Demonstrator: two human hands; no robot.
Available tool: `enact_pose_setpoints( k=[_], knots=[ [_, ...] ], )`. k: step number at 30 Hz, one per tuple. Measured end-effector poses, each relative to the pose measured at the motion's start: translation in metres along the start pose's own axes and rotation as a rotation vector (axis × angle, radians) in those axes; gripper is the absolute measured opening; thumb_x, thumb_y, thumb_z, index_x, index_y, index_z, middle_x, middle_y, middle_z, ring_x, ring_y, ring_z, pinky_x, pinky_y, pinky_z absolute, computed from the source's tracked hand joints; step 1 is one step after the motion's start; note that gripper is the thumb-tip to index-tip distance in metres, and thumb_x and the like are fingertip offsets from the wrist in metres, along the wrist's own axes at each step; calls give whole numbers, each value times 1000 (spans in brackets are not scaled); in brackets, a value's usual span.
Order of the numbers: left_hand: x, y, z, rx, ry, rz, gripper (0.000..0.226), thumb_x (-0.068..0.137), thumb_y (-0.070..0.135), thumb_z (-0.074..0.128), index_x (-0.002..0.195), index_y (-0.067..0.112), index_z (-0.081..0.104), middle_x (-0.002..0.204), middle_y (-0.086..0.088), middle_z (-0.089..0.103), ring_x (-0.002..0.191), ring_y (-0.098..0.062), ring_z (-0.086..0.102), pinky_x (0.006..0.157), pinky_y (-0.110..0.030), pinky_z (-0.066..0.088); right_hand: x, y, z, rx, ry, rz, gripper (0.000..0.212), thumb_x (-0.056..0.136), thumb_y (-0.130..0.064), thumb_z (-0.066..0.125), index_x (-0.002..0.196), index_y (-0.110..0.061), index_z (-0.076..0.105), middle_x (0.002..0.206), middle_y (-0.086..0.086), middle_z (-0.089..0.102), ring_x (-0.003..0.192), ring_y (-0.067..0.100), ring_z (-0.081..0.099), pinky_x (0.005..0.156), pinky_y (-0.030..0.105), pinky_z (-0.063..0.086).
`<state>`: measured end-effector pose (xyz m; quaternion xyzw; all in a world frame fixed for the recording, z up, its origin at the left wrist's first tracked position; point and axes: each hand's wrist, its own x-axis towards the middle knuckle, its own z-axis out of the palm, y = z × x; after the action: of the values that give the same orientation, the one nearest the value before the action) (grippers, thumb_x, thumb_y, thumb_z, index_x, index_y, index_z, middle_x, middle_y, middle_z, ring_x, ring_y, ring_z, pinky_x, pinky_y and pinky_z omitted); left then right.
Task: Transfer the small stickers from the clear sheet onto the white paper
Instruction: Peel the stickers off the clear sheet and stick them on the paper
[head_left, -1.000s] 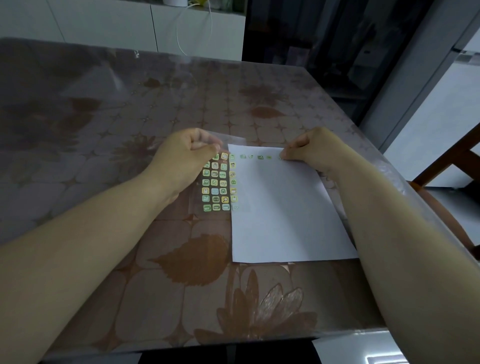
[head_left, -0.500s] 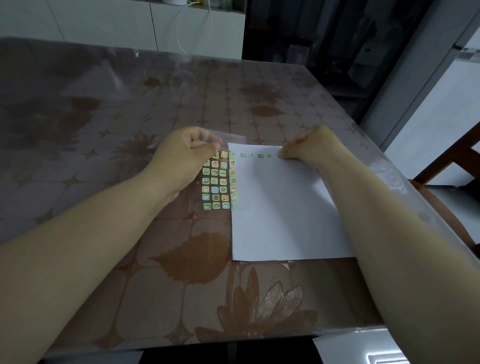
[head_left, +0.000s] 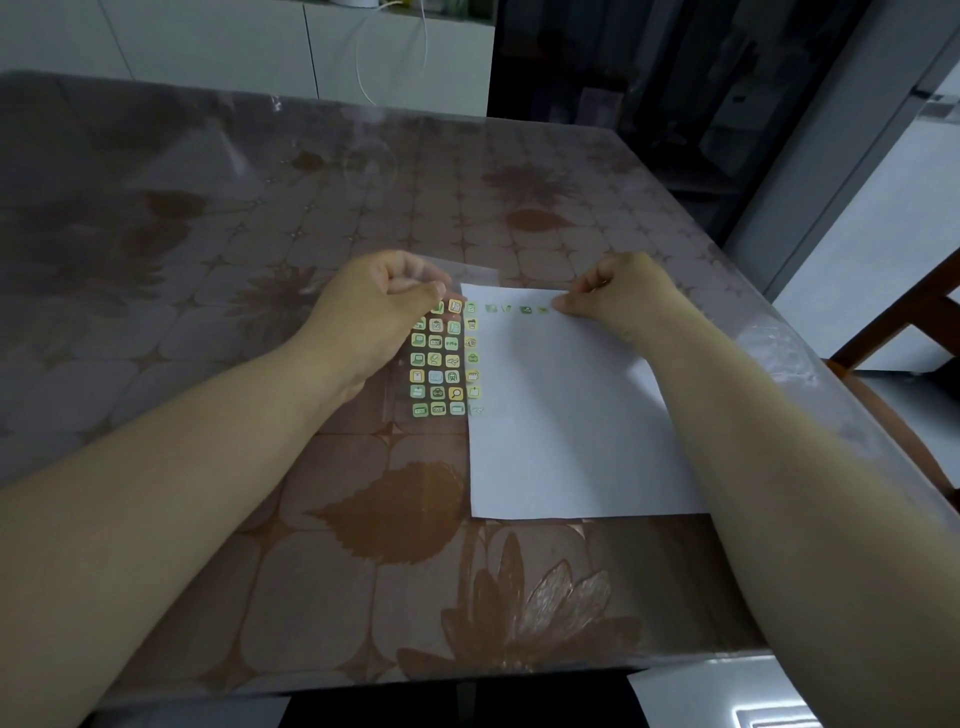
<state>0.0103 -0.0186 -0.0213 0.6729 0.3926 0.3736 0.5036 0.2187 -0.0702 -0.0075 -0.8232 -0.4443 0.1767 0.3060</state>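
Small stickers (head_left: 437, 358) sit in rows on the clear sheet (head_left: 470, 275), which lies on the surface (head_left: 208, 234) with its right edge overlapping the white paper (head_left: 561, 415). A few already stand along the paper's top edge. The left hand (head_left: 374, 306) has its grip pinched closed at the sheet's top; the right hand (head_left: 618, 296) presses pinched fingertips at the row's end, whether on a sticker I cannot tell. Each sticker looks thin, limp and tacky, likely to curl, so lifting by one corner seems best.
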Motion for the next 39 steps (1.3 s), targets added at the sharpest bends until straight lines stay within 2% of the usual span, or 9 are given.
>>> enact_pose_setpoints(
  k=[4, 7, 10, 14, 18, 26, 30, 34, 39],
  knots=[
    [-1, 1, 0, -17, 3, -15, 15, 89, 7, 54, 82, 17, 63, 65, 9, 68, 56, -3, 61, 51, -16, 46, -1, 1, 2, -84, 18, -56, 23, 80, -25, 70, 88, -3, 66, 70, 2, 54, 74, 18, 51, 65, 25, 39],
    [0, 1, 0, -31, 0, -40, 18, 89, 6, 52, 82, 18, 63, 70, 5, 68, 67, -15, 61, 63, -29, 46, -8, -7, -5, 28, 183, -198, 23, 85, -26, 62, 72, -8, 63, 60, -4, 50, 57, 10, 42, 50, 18, 34],
    [0, 2, 2, -63, -54, -62, 19, 89, 5, 51, 85, 19, 63, 77, 2, 69, 71, -11, 65, 71, -29, 51, -24, -22, -8, 214, 208, -370, 30, 91, -32, 56, 63, -19, 59, 41, -14, 41, 40, 2, 35, 40, 10, 24],
    [-1, 2, 1, -136, -96, -98, 14, 90, 6, 53, 88, 18, 61, 84, 1, 69, 81, -15, 65, 87, -38, 49, -36, -32, 12, 114, 50, -564, 4, 81, -29, 68, 77, -28, 67, 80, -9, 53, 65, 1, 46, 64, 13, 39],
    [0, 2, 0, -133, -80, -114, 14, 91, 7, 52, 89, 19, 59, 89, -2, 67, 94, -23, 61, 101, -50, 40, -34, -30, 24, 38, 18, -594, 10, 77, -29, 73, 87, -26, 71, 85, -11, 45, 75, 1, 46, 70, 7, 37],
    [1, -1, 0, -138, -99, -124, 11, 89, 9, 56, 94, 19, 57, 96, -9, 66, 94, -24, 62, 97, -47, 44, -38, -33, 33, 21, 84, -593, 19, 78, -29, 73, 95, -21, 73, 96, 3, 55, 76, -1, 47, 68, -1, 34],
    [1, 1, 0, -195, -94, -126, 25, 82, 5, 64, 102, 15, 52, 90, -11, 65, 76, -17, 64, 75, -27, 52, -39, -34, 34, -6, 124, -614, 14, 76, -30, 74, 90, -25, 75, 86, -9, 50, 87, 9, 50, 65, -1, 31],
    [2, 0, -1, -203, -64, -137, 36, 77, 5, 68, 107, 15, 49, 94, -16, 65, 82, -23, 64, 86, -37, 50, -39, -34, 35, -2, 132, -656, 10, 76, -27, 74, 86, -25, 75, 77, -17, 44, 86, 6, 49, 66, 1, 31],
    [2, 0, -1, -185, -49, -127, 42, 78, 7, 69, 114, 14, 49, 91, -14, 66, 78, -20, 64, 77, -32, 49, -39, -32, 34, 49, 47, -662, 5, 78, -24, 73, 82, -26, 72, 79, -17, 46, 80, 0, 45, 71, 4, 34]
  ],
)
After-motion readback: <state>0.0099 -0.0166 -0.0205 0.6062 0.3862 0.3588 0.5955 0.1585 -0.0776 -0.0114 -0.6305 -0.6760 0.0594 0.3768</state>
